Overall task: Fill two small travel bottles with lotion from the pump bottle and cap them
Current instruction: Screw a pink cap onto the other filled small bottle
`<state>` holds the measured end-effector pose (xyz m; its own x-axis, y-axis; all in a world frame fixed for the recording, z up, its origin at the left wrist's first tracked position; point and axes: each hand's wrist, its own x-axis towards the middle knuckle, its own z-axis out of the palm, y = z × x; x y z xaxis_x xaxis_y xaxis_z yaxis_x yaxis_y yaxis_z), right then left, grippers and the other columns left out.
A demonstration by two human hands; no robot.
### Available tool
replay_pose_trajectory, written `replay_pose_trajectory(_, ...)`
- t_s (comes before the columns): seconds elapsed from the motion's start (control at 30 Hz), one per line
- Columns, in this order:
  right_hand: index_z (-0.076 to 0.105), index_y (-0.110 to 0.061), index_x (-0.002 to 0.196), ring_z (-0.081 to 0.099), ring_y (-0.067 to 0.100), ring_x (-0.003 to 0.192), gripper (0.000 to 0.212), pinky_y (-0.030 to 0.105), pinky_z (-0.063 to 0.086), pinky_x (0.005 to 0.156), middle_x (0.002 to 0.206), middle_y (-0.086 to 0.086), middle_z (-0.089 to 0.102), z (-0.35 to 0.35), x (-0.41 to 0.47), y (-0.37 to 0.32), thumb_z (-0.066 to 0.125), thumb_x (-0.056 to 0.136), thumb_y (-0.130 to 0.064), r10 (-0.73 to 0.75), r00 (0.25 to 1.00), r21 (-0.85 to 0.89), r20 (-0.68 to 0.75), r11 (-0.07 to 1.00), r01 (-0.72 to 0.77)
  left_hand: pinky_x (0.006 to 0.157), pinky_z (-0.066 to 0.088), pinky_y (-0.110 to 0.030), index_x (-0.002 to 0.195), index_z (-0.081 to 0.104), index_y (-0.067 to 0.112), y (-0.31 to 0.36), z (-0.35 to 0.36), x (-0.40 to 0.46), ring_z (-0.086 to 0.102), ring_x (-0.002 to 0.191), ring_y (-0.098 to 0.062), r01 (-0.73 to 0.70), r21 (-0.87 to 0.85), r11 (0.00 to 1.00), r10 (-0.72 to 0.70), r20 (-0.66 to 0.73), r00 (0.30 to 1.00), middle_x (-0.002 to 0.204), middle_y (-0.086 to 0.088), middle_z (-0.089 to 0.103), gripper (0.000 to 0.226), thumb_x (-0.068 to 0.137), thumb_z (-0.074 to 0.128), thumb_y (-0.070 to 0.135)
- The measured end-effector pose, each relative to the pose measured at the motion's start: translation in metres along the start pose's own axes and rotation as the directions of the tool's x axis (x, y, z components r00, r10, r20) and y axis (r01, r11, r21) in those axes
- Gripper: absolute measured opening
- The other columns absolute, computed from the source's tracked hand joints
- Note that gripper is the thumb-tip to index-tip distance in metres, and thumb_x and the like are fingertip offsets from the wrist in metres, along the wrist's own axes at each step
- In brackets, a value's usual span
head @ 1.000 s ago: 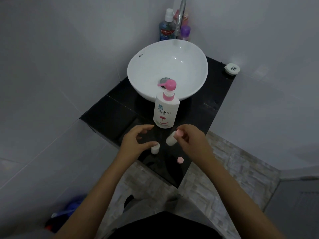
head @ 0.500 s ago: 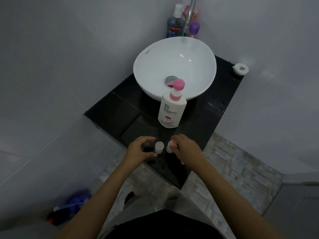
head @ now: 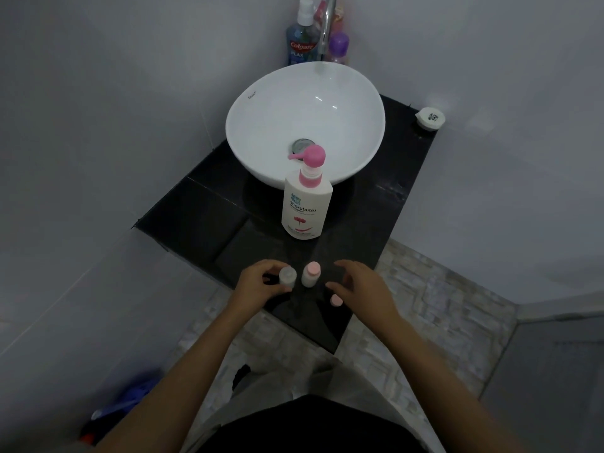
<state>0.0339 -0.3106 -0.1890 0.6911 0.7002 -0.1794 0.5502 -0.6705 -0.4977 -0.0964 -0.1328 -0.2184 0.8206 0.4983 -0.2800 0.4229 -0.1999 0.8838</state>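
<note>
At the near edge of the black counter (head: 202,217), head view: we see the left hand (head: 258,282) curled round the uncapped travel bottle (head: 287,276), which stands upright just beside the capped bottle (head: 310,274). The loose pink cap (head: 335,301) lies flat beneath the fingertips (head: 331,286) of the right hand (head: 362,289), which hovers spread and empty. We judge the right hand nearer the cap; the pump bottle (head: 306,207) stands behind.

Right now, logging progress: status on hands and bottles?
Left hand grips uncapped bottle. Right hand open, empty. Other bottle capped. Loose cap beside right hand.
</note>
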Motion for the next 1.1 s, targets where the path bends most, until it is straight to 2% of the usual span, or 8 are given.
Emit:
replay_pose_trajectory(0.1,0.051,-0.018,0.131,0.055,0.012,0.083,0.052,0.019,0.036,0.062,0.105,0.002,0.059,0.005,-0.003,0.007,0.064,0.085,-0.040,0.060,0.996,-0.052,0.062,0.997,-0.057,0.088,0.046,-0.017,0.105,0.068,0.013,0.001,-0.002,0.000,0.061,0.098,-0.009,-0.007,-0.027,1.000,0.007,-0.015,1.000,0.105,0.003,0.066,0.034,0.074,0.075,0.002)
replay_pose_trajectory(0.23,0.052,-0.017,0.126,0.060,0.021,0.099,0.046,0.029,0.048,0.075,0.119,0.004,0.055,0.014,-0.004,0.012,0.060,0.087,-0.041,0.102,0.983,-0.157,0.151,0.985,-0.079,0.086,0.046,-0.014,0.108,0.066,0.016,0.008,-0.011,-0.004,0.062,0.102,-0.008,-0.012,-0.128,0.992,0.004,-0.062,0.998,0.107,0.005,0.066,0.037,0.075,0.075,0.003)
replay_pose_trajectory(0.4,0.058,-0.015,0.110,0.059,0.023,0.096,0.028,0.033,0.049,0.075,0.111,0.007,0.056,0.026,-0.001,0.012,0.058,0.089,-0.034,0.133,0.961,-0.194,0.242,0.977,-0.087,0.087,0.049,-0.019,0.111,0.064,0.017,0.019,-0.024,-0.015,0.063,0.104,-0.012,-0.060,-0.203,0.977,0.033,-0.134,0.990,0.114,-0.002,0.066,0.040,0.075,0.073,0.002)
replay_pose_trajectory(0.6,0.059,-0.010,0.102,0.058,0.023,0.091,0.019,0.035,0.049,0.076,0.107,0.009,0.059,0.033,0.002,0.009,0.049,0.094,-0.023,0.139,0.951,-0.177,0.277,0.980,-0.092,0.080,0.052,-0.011,0.115,0.059,0.027,0.035,-0.028,-0.030,0.062,0.100,-0.001,-0.096,-0.226,0.969,0.065,-0.140,0.988,0.115,0.002,0.063,0.040,0.081,0.070,0.008)
replay_pose_trajectory(0.7,0.061,-0.011,0.100,0.058,0.017,0.083,0.016,0.027,0.048,0.070,0.101,0.008,0.061,0.023,0.003,0.003,0.051,0.094,-0.023,0.149,0.971,-0.046,0.188,0.989,-0.143,0.080,0.051,-0.011,0.119,0.055,0.029,0.045,-0.027,-0.036,0.060,0.101,0.001,-0.113,-0.203,0.973,0.091,-0.115,0.989,0.117,0.001,0.060,0.039,0.086,0.065,0.013)
replay_pose_trajectory(0.77,0.060,-0.017,0.105,0.060,0.011,0.079,0.016,0.020,0.047,0.066,0.097,0.002,0.062,0.004,0.003,-0.008,0.057,0.092,-0.026,0.187,0.978,0.186,0.091,0.962,-0.201,0.077,0.048,-0.006,0.120,0.052,0.033,0.053,-0.027,-0.038,0.057,0.096,0.010,-0.130,-0.192,0.973,0.115,-0.085,0.990,0.115,0.004,0.058,0.038,0.088,0.062,0.015)
replay_pose_trajectory(0.9,0.063,-0.028,0.092,0.068,0.006,0.064,0.013,0.013,0.049,0.050,0.083,-0.005,0.072,-0.059,-0.002,-0.044,0.069,0.081,-0.032,0.132,0.991,0.646,-0.017,0.758,-0.090,0.072,0.045,-0.002,0.118,0.049,0.043,0.071,-0.027,-0.042,0.054,0.088,0.015,-0.144,-0.212,0.967,0.149,0.010,0.989,0.114,0.007,0.055,0.036,0.092,0.056,0.019)
replay_pose_trajectory(1.1,0.069,-0.024,0.103,0.068,0.001,0.070,0.021,0.005,0.046,0.055,0.082,-0.013,0.072,-0.102,-0.015,-0.077,0.070,0.082,-0.021,-0.099,0.987,0.638,-0.123,0.754,0.155,0.078,0.052,-0.022,0.118,0.050,0.025,0.091,-0.021,-0.049,0.060,0.098,-0.009,-0.170,-0.280,0.945,0.204,0.098,0.974,0.113,0.003,0.059,0.028,0.092,0.057,0.021)
